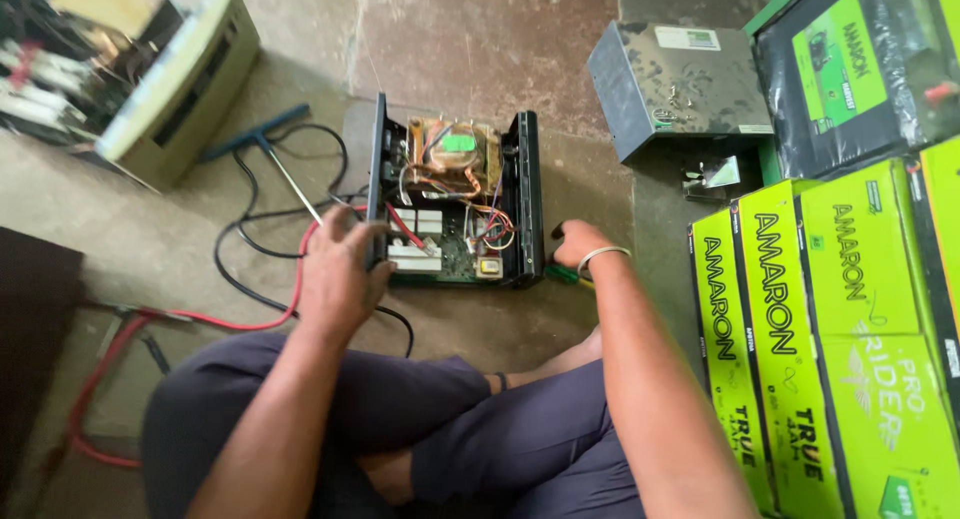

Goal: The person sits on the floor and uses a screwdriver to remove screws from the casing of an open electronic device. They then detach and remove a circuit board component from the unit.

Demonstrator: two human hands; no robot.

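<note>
On the floor, the left hand (340,269) grips the open inverter's (455,204) side wall; the right hand (575,249) pinches a green screwdriver (562,274). Bare wires could snag.

Repair workshop floor — opened inverter unit (455,204), loose cables (250,229), stacked green battery cartons (820,309), metal casing (680,84)

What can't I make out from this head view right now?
- Left hand: its fingers curl over the open inverter chassis wall; the grip is hidden by the hand's back.
- Right hand: a green-handled tool shows only in part beneath it; the tip is hidden.
- Circuit board: parts too small to identify.
- Second open unit, top left: blurred and cut by the frame edge.
</note>
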